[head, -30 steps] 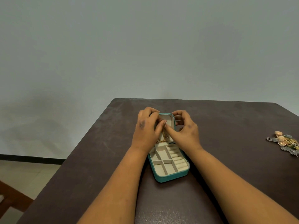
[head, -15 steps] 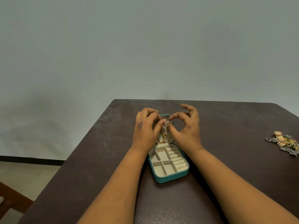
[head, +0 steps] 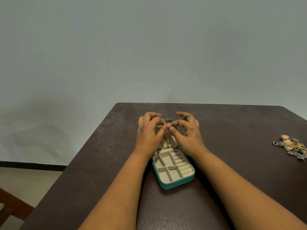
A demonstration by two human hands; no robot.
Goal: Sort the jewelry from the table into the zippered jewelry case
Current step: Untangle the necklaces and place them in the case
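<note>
A teal zippered jewelry case (head: 174,184) lies open on the dark table, its beige tray of compartments and ring rolls toward me and its lid raised behind. A gold chain necklace (head: 167,141) hangs against the lid's lining. My left hand (head: 148,135) and my right hand (head: 189,135) meet in front of the lid, thumbs and forefingers pinched together at the top of the chain. The other fingers of my right hand are spread and lifted. The upper lid is mostly hidden by my hands.
A heap of gold and silver jewelry (head: 292,146) lies at the table's right edge. The dark brown table (head: 103,163) ends at a left edge over a tiled floor, with a wooden chair part (head: 10,208) at the lower left. A plain wall stands behind.
Both hands have risen slightly along the lid. My right hand's outer fingers have uncurled and spread while the pinch at the chain's top stays.
</note>
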